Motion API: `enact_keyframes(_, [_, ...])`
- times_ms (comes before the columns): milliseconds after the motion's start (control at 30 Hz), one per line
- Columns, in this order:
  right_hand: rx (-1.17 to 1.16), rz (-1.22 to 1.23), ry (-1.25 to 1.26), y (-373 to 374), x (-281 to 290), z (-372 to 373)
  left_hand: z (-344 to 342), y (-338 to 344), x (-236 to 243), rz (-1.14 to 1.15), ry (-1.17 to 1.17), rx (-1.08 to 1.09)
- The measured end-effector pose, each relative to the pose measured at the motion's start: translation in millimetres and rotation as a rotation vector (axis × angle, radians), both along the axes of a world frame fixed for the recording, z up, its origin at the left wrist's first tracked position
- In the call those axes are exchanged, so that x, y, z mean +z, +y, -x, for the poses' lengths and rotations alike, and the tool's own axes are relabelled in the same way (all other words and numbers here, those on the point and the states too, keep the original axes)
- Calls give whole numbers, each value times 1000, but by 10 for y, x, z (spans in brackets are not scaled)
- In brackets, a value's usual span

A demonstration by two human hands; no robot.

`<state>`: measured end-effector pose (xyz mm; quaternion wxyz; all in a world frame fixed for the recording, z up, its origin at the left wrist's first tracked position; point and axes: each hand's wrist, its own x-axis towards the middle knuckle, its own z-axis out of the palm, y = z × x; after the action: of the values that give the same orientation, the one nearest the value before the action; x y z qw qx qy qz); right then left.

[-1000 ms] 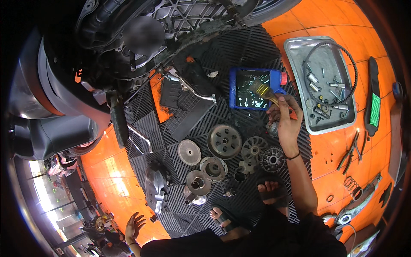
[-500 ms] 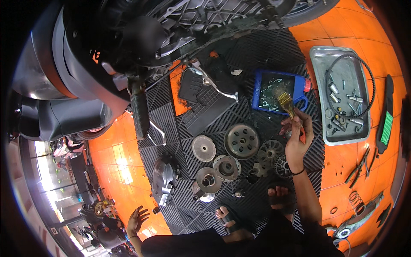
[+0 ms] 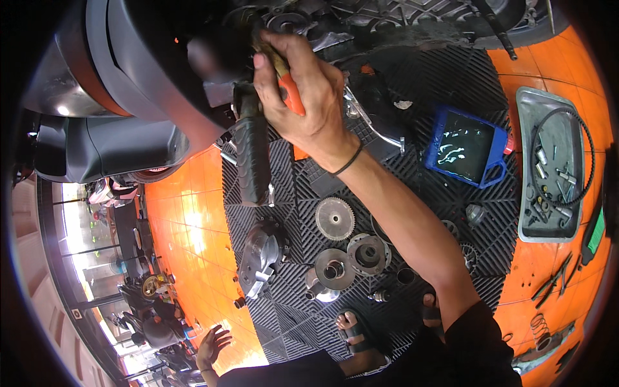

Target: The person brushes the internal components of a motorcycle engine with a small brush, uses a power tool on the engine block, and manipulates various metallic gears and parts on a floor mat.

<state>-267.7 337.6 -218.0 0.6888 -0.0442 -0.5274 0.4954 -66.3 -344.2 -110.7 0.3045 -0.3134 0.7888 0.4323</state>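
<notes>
Gripped the brush (image 3: 292,93) in the right hand (image 3: 317,106), with thumb and fingers clamped on its orange handle (image 3: 294,101), up close to the engine (image 3: 387,22). Could not tell bristle contact there, with the tip lost in shadow. Held the left hand (image 3: 214,347) well apart at lower left over the orange floor (image 3: 187,258), with fingers spread and nothing held.

Seemed best done with short, light strokes, bending only the bristle ends and reaching into corners. Called, in judgement, for a modest load, with extra drops pressed off inside the jug (image 3: 498,143) to spare the mat (image 3: 284,332). Called also for knuckles kept clear of the black peg (image 3: 251,161) just below, and for a loose wrist.

Counted one brush; one blue jug on the mat, open-sided with dark liquid (image 3: 461,142) in it; one red cap (image 3: 510,143) on that jug; one tray (image 3: 541,106) on the floor to the right; one belt (image 3: 592,155) lying across it; one toothed disc (image 3: 325,222); two ring-shaped discs (image 3: 346,275) near it; one spring (image 3: 539,330); one pair of pliers (image 3: 552,280); two sandalled feet (image 3: 351,326). Could not surely count the small bolts (image 3: 562,188) in the tray, nor parts behind the right forearm (image 3: 406,222).
</notes>
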Motion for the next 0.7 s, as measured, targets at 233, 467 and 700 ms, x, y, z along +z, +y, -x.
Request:
enact_keyframes(233, [-1,-473,-314,399,-229,-56,-245,-120,45,29,7,15])
enact_keyframes(467, [74,-602,-365,534,-122,-215,-209,-119,59,8,1,1])
enact_keyframes(700, [54,-394,-252,386,-277,5,-224,-23,37,-13,35,-5])
